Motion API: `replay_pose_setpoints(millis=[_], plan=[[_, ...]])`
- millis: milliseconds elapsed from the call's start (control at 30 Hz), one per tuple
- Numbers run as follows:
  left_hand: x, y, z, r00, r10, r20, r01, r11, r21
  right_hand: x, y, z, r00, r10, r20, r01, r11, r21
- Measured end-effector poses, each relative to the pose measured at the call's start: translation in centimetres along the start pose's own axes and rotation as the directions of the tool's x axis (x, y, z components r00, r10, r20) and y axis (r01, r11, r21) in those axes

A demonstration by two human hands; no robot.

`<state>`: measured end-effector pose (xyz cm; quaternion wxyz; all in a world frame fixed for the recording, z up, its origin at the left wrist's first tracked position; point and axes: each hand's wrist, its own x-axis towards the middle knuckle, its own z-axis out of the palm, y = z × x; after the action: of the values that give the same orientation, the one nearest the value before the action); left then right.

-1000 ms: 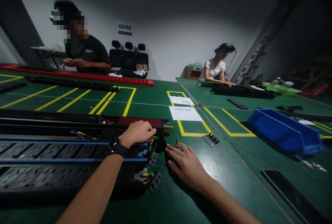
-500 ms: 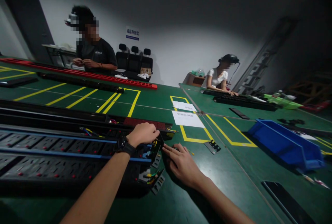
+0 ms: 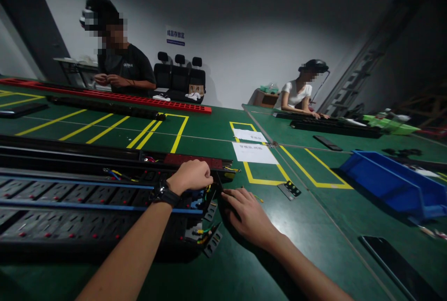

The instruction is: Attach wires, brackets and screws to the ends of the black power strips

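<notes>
Several long black power strips [image 3: 104, 223] with rows of sockets and red dots lie side by side at the left. My left hand [image 3: 192, 175], a dark watch on its wrist, is closed at their right end on a thin dark end plate [image 3: 218, 183]. From the right, my right hand [image 3: 247, 215] reaches in with fingers stretched, fingertips against that plate, thumb apart from them. Yellow and green wires [image 3: 200, 232] stick out of the nearest strip beside a grey bracket with holes [image 3: 212, 244]. My left fingertips are partly hidden.
Right of my hands lie a small bracket [image 3: 290, 190], white paper sheets [image 3: 256, 153], a blue bin [image 3: 387, 180] and a phone [image 3: 394, 264]. Across the green table [image 3: 314, 240], one person [image 3: 127, 66] stands behind a red rail [image 3: 185, 105]; another person [image 3: 296, 91] works farther right.
The view has shifted slightly. My hands stay at the end plate, the right one a little farther from the left.
</notes>
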<state>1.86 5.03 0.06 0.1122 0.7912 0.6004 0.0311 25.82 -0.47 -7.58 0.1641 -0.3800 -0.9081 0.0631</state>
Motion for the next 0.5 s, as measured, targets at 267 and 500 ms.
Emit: replay_pose_setpoints(millis=[267,500], plan=[[0.01,0.09,0.0,1.0,0.002,0.001,-0.002,1.0,0.01,0.16,-0.08,0.11,0.997,-0.023,0.068,0.027,0.998,-0.057],[-0.1,0.41,-0.43,0.999,-0.03,0.015,0.03,0.999,-0.01,0.29,-0.33,-0.17,0.993,-0.023,0.115,0.029,0.998,-0.051]])
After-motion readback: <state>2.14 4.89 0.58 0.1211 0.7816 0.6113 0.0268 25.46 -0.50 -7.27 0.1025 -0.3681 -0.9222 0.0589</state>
